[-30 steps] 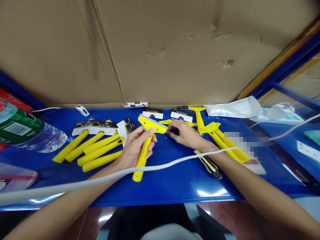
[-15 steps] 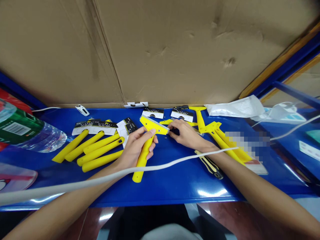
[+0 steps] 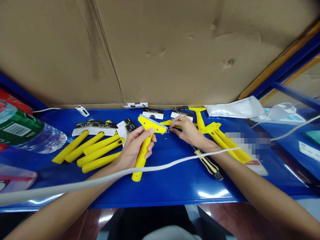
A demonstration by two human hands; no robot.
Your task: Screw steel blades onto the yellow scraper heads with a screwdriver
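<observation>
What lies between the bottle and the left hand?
In the head view, several yellow handles and printed cards lie between the bottle and left hand.

Big tan cardboard sheet (image 3: 160, 56), creased and kinda dinged up, stands behind a glossy blue tabletop (image 3: 170, 190). Far left there's a clear plastic bottle with a green barcode label (image 3: 37, 130). Little white plastic gadget (image 3: 82, 111) near the cardboard, shiny white plastic bag (image 3: 232, 107) back right, plus a long white cable (image 3: 172, 165) running across the front.
</observation>
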